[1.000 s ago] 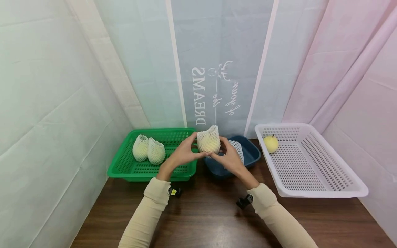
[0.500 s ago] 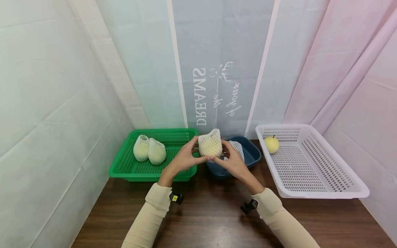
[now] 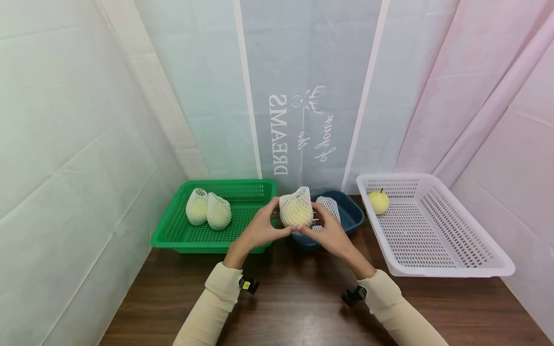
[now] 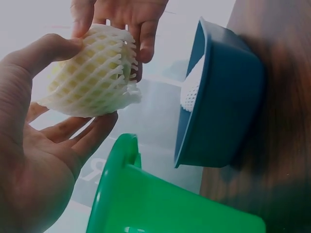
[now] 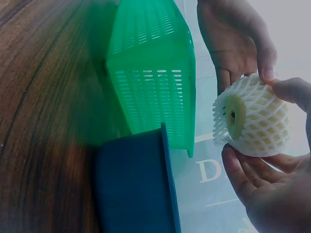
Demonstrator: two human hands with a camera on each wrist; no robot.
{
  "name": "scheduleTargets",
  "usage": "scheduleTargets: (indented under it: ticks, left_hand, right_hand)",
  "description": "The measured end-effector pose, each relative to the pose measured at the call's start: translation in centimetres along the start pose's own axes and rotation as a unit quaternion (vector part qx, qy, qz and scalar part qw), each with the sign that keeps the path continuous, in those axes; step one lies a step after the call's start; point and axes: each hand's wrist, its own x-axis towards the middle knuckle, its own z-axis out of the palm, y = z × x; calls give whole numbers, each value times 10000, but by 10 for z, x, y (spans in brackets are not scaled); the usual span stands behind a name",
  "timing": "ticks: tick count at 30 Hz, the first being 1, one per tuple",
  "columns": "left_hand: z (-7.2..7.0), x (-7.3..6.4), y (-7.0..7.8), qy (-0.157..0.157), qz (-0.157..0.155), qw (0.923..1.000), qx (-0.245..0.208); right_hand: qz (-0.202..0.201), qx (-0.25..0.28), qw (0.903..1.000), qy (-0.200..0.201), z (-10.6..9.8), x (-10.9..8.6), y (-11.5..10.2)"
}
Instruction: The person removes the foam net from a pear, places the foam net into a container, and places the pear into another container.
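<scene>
A round yellow pear (image 3: 297, 211) in a white foam net sleeve is held between both hands above the dark blue basin (image 3: 352, 214). My left hand (image 3: 261, 228) grips its left side, with the thumb at the near side and the fingers curled round it. My right hand (image 3: 330, 235) grips the right side, and the two thumbs nearly meet. In the right wrist view, the netted pear (image 5: 262, 121) shows a bare end with a dark hollow at the net's opening. White foam nets (image 3: 329, 206) lie in the basin, partly hidden by the right hand.
A green basket (image 3: 199, 247) on the left holds two netted pears (image 3: 207, 211). On the right, a white basket (image 3: 446, 271) holds one bare yellow pear (image 3: 379, 202). The containers stand on a dark wooden table (image 3: 294, 307) before a printed curtain (image 3: 324, 57).
Both hands have drawn the netted pear slightly toward me and a little to the right, keeping hold of it. The baskets and their contents have not moved.
</scene>
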Motion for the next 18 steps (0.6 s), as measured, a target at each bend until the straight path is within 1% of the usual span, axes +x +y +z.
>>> scheduleTargets:
  ticks: [10,15,18]
  left_hand:
    - [9,-7,2,-42,179,9998,-80]
    - [14,-10,2,-40,357,9994,-19]
    - [17,-12,1,-47,386,9992,66]
  right_hand:
    - [138,-457,9989,-3,-4,-14,-1]
    - [12,-576,9983,22,-5,-20,1]
    - [-47,-554,9985,7,-6,-23,4]
